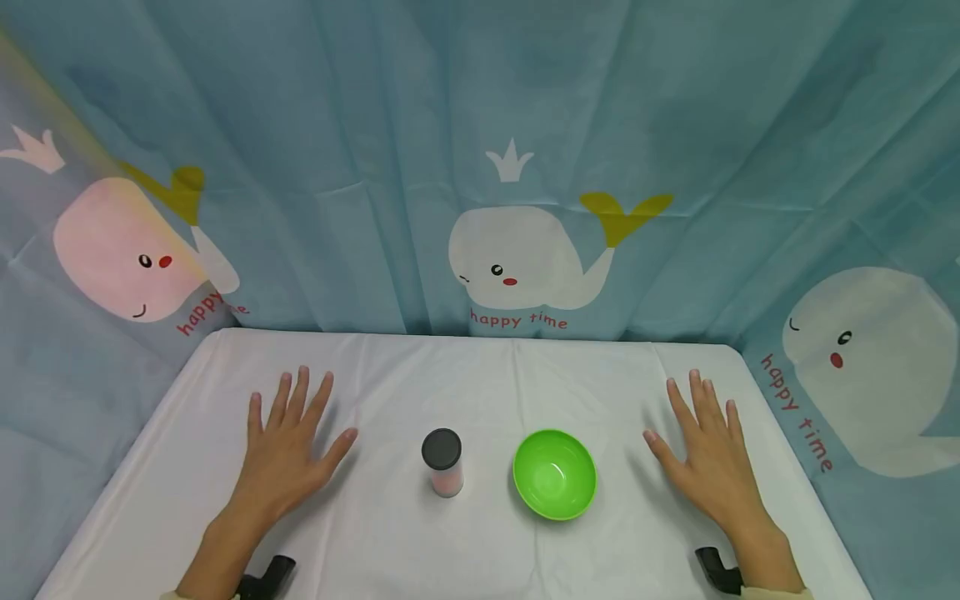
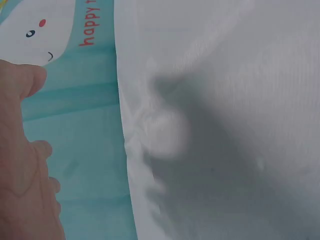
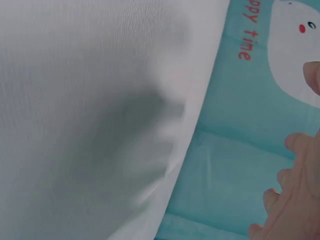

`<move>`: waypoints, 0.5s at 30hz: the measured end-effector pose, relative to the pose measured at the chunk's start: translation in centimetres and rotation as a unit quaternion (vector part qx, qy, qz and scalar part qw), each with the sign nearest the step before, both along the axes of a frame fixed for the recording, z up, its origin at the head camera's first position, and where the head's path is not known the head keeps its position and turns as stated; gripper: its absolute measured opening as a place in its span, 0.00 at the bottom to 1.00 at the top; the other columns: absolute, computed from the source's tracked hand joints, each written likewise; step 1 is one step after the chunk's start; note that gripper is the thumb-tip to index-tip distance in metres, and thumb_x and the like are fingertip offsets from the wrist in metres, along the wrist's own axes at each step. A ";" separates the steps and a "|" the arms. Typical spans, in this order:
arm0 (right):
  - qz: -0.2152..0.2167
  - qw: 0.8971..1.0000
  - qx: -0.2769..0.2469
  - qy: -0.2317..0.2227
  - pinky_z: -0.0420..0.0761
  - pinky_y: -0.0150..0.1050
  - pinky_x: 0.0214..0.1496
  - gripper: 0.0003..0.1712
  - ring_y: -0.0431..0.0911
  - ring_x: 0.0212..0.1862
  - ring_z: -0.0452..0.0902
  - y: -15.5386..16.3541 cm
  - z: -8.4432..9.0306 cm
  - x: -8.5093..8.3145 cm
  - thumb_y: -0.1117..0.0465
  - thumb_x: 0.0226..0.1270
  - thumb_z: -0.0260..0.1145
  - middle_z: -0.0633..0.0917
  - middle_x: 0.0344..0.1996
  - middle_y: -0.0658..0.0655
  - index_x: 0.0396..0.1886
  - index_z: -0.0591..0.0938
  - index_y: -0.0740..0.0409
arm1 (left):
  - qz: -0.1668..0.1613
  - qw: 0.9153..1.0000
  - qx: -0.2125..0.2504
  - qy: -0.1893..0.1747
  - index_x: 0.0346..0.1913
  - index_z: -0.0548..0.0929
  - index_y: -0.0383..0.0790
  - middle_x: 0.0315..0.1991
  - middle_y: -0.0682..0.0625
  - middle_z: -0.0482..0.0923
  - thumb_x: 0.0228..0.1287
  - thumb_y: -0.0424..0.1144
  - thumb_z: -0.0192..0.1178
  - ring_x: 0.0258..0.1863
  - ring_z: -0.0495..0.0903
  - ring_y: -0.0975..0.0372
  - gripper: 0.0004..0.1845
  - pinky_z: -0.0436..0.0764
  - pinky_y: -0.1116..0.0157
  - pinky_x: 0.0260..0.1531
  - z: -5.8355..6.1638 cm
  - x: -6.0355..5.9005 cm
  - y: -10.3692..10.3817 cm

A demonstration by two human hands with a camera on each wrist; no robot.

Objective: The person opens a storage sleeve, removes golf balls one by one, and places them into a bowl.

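Two spread hands, left hand (image 1: 288, 450) and right hand (image 1: 708, 454), flank one black-lidded jar (image 1: 442, 463) and one green bowl (image 1: 554, 473) mid-table (image 1: 480, 367); whale curtain (image 1: 517, 258) behind.

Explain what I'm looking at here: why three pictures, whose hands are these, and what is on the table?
A person wears three cameras. The head view looks down at a table under a white cloth. The left hand and right hand lie flat and open on it, holding nothing. Between them stand a small black-lidded jar and an empty green bowl. The two wrist views show only the cloth's edge, the whale-print curtain and bits of fingers.
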State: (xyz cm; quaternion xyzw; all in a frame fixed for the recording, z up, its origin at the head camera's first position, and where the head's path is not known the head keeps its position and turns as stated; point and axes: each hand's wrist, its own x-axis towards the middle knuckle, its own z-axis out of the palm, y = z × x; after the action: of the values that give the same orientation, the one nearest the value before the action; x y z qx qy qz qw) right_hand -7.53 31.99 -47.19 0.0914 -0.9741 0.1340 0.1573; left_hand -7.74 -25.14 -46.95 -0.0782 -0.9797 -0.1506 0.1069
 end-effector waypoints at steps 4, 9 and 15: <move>0.002 1.000 -0.007 -0.003 0.29 0.57 0.89 0.51 0.62 0.89 0.40 -0.5 0.0 0.3 0.40 0.72 0.68 0.49 0.87 0.65 0.87 0.58 0.51 | -0.018 1.000 0.008 0.002 0.87 0.52 0.50 0.87 0.37 0.43 0.73 0.59 0.61 0.89 0.34 0.47 0.47 0.28 0.36 0.82 0.0 0.5 0.6; 0.015 0.999 -0.029 0.002 0.34 0.58 0.89 0.49 0.62 0.88 0.42 -1.6 0.3 0.8 0.43 0.72 0.70 0.49 0.87 0.64 0.85 0.61 0.52 | -0.053 0.998 0.023 0.011 0.87 0.51 0.51 0.88 0.41 0.42 0.70 0.52 0.64 0.89 0.35 0.48 0.49 0.33 0.38 0.83 0.0 1.3 2.0; 0.034 0.996 -0.071 0.040 0.62 0.71 0.77 0.46 0.68 0.80 0.62 -3.7 0.8 1.1 0.55 0.63 0.77 0.61 0.84 0.65 0.80 0.71 0.52 | -0.130 0.987 0.092 0.020 0.86 0.55 0.56 0.86 0.47 0.56 0.63 0.50 0.74 0.84 0.59 0.47 0.53 0.43 0.62 0.86 0.3 2.1 4.1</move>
State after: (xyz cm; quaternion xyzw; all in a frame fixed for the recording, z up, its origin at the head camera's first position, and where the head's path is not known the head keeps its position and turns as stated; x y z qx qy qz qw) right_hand -6.47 28.26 -46.35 0.1179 -0.9515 0.2042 0.1976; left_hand -5.59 -21.03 -46.62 -0.1982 -0.9407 -0.2511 0.1129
